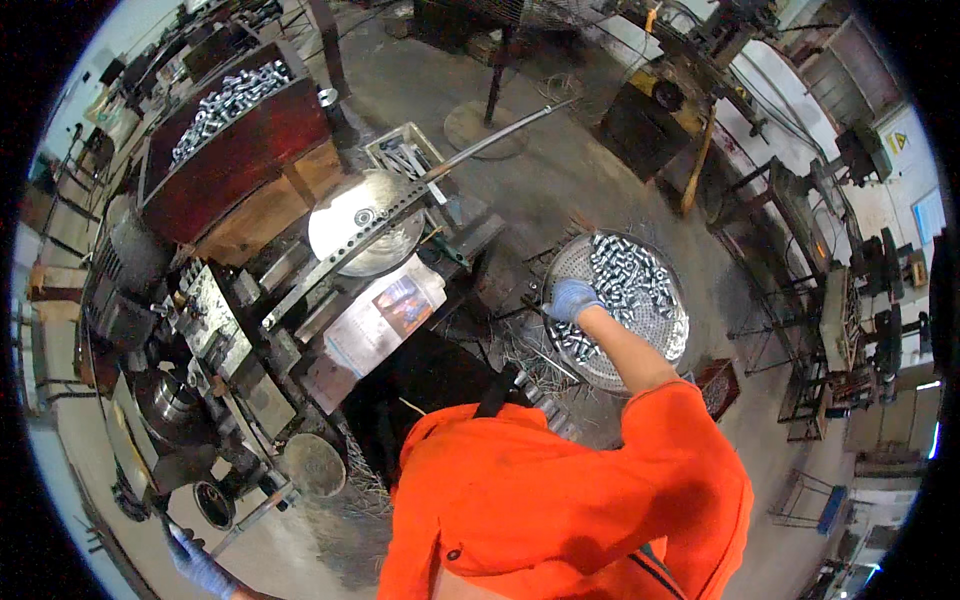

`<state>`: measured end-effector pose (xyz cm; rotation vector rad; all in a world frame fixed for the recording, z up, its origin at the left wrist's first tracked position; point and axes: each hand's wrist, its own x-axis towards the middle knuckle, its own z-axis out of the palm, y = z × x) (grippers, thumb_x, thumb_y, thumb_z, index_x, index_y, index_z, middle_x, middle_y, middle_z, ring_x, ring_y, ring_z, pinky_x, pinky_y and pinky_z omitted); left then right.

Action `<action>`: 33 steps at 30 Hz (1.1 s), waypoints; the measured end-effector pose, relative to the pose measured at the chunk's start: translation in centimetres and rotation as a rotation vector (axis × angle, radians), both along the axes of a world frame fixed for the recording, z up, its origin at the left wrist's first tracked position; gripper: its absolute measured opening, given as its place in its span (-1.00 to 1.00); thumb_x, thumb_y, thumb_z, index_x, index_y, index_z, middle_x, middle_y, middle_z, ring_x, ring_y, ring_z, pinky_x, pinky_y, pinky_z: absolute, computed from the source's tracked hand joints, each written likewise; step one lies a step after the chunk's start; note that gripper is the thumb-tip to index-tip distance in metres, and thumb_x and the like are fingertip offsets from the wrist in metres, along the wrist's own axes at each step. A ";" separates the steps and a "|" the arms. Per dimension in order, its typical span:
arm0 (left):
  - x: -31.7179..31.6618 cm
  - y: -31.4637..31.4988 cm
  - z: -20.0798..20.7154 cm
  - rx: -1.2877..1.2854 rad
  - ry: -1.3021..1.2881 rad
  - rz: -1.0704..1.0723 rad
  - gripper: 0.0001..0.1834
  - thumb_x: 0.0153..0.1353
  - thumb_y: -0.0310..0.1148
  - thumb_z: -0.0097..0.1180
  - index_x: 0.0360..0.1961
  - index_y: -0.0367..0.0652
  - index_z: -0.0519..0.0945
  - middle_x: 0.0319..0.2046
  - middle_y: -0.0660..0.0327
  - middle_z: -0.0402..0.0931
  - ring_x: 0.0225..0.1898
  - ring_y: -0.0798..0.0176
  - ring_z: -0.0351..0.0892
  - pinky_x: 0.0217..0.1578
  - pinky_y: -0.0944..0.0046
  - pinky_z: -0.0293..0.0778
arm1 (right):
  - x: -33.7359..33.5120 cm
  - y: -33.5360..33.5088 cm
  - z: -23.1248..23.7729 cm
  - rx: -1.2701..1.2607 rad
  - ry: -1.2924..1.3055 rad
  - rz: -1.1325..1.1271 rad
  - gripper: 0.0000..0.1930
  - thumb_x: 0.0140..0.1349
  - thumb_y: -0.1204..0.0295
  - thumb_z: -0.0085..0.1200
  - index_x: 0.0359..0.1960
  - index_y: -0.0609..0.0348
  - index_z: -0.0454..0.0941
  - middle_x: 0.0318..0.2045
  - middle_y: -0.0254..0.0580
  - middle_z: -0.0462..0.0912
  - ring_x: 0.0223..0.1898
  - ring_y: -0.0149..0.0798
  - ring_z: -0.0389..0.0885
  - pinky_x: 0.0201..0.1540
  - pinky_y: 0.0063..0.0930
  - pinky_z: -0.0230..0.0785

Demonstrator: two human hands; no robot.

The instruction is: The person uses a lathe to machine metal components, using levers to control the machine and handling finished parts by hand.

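Note:
My right hand [573,299], in a pale blue glove, is at the left inner side of a round perforated metal basin [676,345]. Its fingers are bunched and point down; whatever they hold is hidden. Short, shiny metal fittings [628,272] are heaped in the basin beside this hand. At the lower left, my left hand [197,565], also gloved, reaches to the machine [215,320]. Its fingers appear closed round the end of a dark lever [163,517], though their tips are hard to make out.
A deep red bin [245,150] full of similar fittings stands at the back left. Before it are a shiny metal disc [345,225] and a long perforated bar [330,262]. Thin metal scraps [535,350] litter the floor by the basin. More machines line the right side.

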<state>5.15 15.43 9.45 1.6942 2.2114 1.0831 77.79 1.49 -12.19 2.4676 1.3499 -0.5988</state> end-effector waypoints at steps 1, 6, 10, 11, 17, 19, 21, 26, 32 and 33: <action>-0.7 0.2 -0.3 -0.018 0.035 -0.022 -0.54 0.27 -0.08 -0.08 0.05 -0.18 0.47 -0.47 0.28 0.38 -0.49 0.40 0.25 -0.47 0.36 0.25 | 0.0 0.0 0.7 -0.011 0.026 -0.049 -0.46 0.06 -0.06 -0.04 -0.36 0.26 0.61 -0.31 0.10 0.60 -0.21 0.03 0.58 -0.10 -0.19 0.39; 0.3 -1.1 -0.2 -0.006 -0.057 -0.036 -0.53 0.29 -0.09 -0.10 0.08 -0.19 0.45 -0.45 0.25 0.42 -0.48 0.39 0.33 -0.46 0.36 0.31 | -0.7 0.8 4.2 0.302 0.087 -0.199 -0.42 0.05 -0.13 -0.04 -0.40 0.24 0.62 -0.39 0.15 0.60 -0.25 0.05 0.57 -0.13 -0.22 0.39; 6.9 -1.6 0.0 -0.092 -0.329 -0.203 -0.55 0.27 -0.21 -0.05 0.03 -0.38 0.44 -0.12 0.08 0.53 -0.15 0.22 0.51 -0.07 0.26 0.42 | -9.7 5.2 11.2 0.862 0.375 0.178 -0.70 -0.01 0.18 0.22 -0.39 0.18 0.65 -0.22 0.06 0.58 -0.16 0.00 0.55 -0.06 -0.28 0.38; 10.0 -1.5 -1.1 -0.047 -0.457 -0.272 -0.59 0.24 -0.23 -0.02 -0.03 -0.36 0.50 -0.23 0.14 0.56 -0.24 0.29 0.52 -0.18 0.30 0.45 | -13.0 6.8 13.4 0.877 0.538 0.258 -0.71 -0.01 0.19 0.21 -0.37 0.14 0.65 -0.21 0.05 0.58 -0.10 0.00 0.52 -0.03 -0.27 0.36; 23.9 0.8 -1.9 -0.446 -0.708 -0.814 -0.56 0.21 -0.07 -0.02 -0.20 -0.28 0.56 -0.50 0.22 0.55 -0.51 0.45 0.45 -0.45 0.42 0.39 | -26.4 11.0 21.2 1.109 0.836 0.977 -0.68 -0.07 0.36 0.26 -0.25 0.15 0.52 -0.09 0.03 0.46 -0.11 -0.02 0.50 -0.11 -0.29 0.37; 24.6 0.0 -2.8 -0.448 -0.948 -0.848 -0.53 0.24 -0.02 -0.06 -0.30 -0.29 0.57 -0.57 0.22 0.53 -0.55 0.45 0.44 -0.48 0.42 0.39 | -28.7 11.6 22.3 1.023 0.891 1.064 -0.70 -0.06 0.38 0.25 -0.26 0.15 0.53 -0.06 0.02 0.43 -0.11 -0.02 0.49 -0.08 -0.31 0.34; 24.5 -0.3 -3.3 -0.402 -1.090 -0.860 -0.53 0.24 -0.02 -0.04 -0.34 -0.29 0.57 -0.62 0.26 0.51 -0.57 0.45 0.46 -0.51 0.43 0.38 | -29.8 12.0 22.2 1.000 0.904 1.103 -0.72 -0.06 0.39 0.25 -0.27 0.16 0.54 -0.06 0.02 0.43 -0.12 -0.02 0.49 -0.08 -0.31 0.34; 22.9 0.0 -4.4 -0.351 -0.925 -0.788 -0.57 0.18 -0.07 0.05 -0.35 -0.32 0.58 -0.63 0.23 0.51 -0.61 0.40 0.44 -0.57 0.37 0.35 | -32.0 12.9 22.2 0.946 0.855 1.145 -0.76 -0.05 0.33 0.22 -0.35 0.14 0.52 -0.16 0.07 0.46 -0.18 0.06 0.49 -0.15 -0.19 0.39; 20.9 0.8 -3.3 -0.334 -0.590 -0.693 -0.58 0.16 -0.07 0.05 -0.36 -0.31 0.61 -0.64 0.17 0.52 -0.59 0.39 0.43 -0.52 0.28 0.37 | -34.0 14.6 22.3 0.723 0.661 1.258 -0.68 0.01 0.15 0.13 -0.38 0.18 0.57 -0.21 0.16 0.49 -0.16 0.12 0.47 -0.09 -0.11 0.34; 20.5 1.0 -4.4 -0.276 -0.620 -0.682 -0.57 0.15 -0.06 0.05 -0.35 -0.30 0.61 -0.67 0.16 0.52 -0.58 0.40 0.44 -0.51 0.27 0.37 | -34.6 15.0 22.6 0.694 0.638 1.287 -0.67 0.02 0.14 0.12 -0.38 0.19 0.57 -0.21 0.17 0.49 -0.15 0.13 0.47 -0.08 -0.11 0.34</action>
